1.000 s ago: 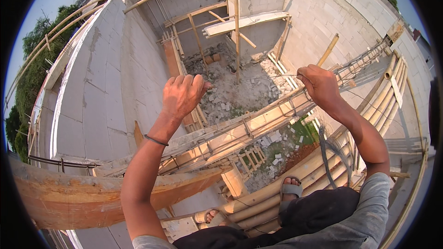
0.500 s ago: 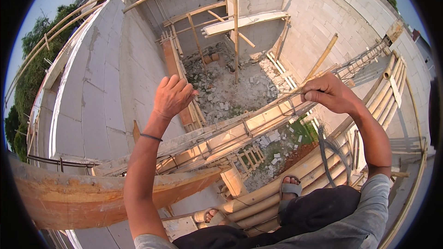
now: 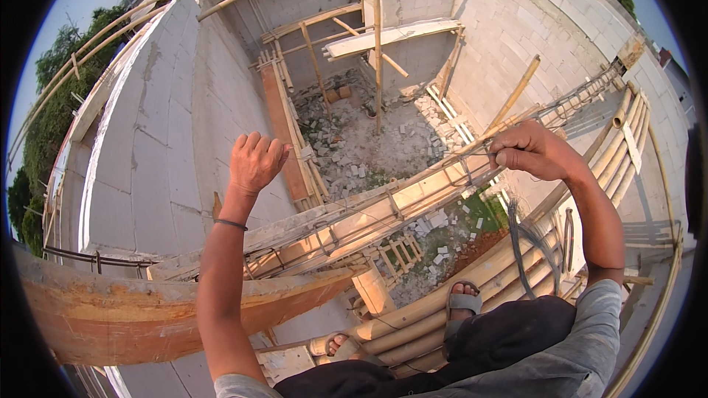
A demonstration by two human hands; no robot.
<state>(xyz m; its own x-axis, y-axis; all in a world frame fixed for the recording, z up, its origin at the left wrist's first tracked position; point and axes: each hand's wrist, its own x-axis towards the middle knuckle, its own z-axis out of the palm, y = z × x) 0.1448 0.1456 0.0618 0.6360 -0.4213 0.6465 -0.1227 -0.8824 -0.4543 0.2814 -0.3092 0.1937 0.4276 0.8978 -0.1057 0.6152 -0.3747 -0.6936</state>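
Note:
My left hand (image 3: 257, 163) is raised in front of the pale block wall, its fingers curled closed. Whatever it may hold is too small or hidden to name. My right hand (image 3: 535, 151) pinches thumb against forefinger, and a thin dark wire seems to stick out from the fingertips. It is close to the steel rebar cage (image 3: 394, 210) that runs diagonally along the wooden formwork boards (image 3: 413, 193). Below the right forearm, a bundle of dark tie wire (image 3: 518, 250) hangs over the bamboo poles.
My sandalled feet (image 3: 463, 295) rest on bamboo scaffold poles (image 3: 413, 317). A thick wooden board (image 3: 147, 317) crosses at the lower left. Far below is a rubble-strewn floor (image 3: 346, 133) between block walls (image 3: 509, 37). Upright bamboo posts (image 3: 377, 59) and more bamboo poles (image 3: 627, 140) stand around.
My left hand has moved left and slightly down, away from the right hand. My right hand has shifted slightly right and down, still pinched.

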